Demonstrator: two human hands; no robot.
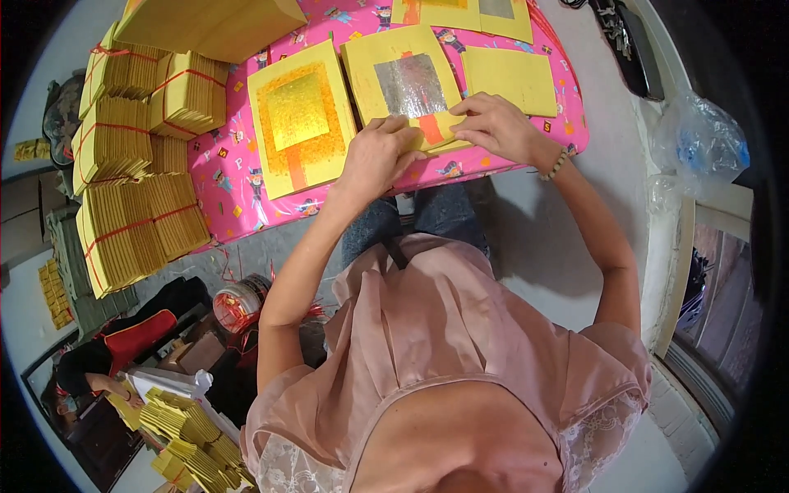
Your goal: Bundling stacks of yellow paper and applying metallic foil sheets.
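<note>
At the table's near edge lies a stack of yellow joss paper (366, 78) with a silver foil square (411, 86) and an orange-red stripe. My left hand (380, 154) grips the near left part of the top sheet, its fingers curled over the edge. From the right, my right hand (500, 127) pinches the same near edge, which looks bent up into a fold. My fingertips partly hide this fold. Left of it is another yellow stack with a gold foil square (297, 113) on an orange patch. A plain folded yellow sheet (509, 80) lies beyond my right hand.
Tied bundles of yellow paper (123, 230) with red string are piled along the left of the pink patterned tablecloth (238, 193). More foil papers (460, 15) lie at the far edge. At lower left, another person's hand (107, 386) is near more yellow bundles (193, 435).
</note>
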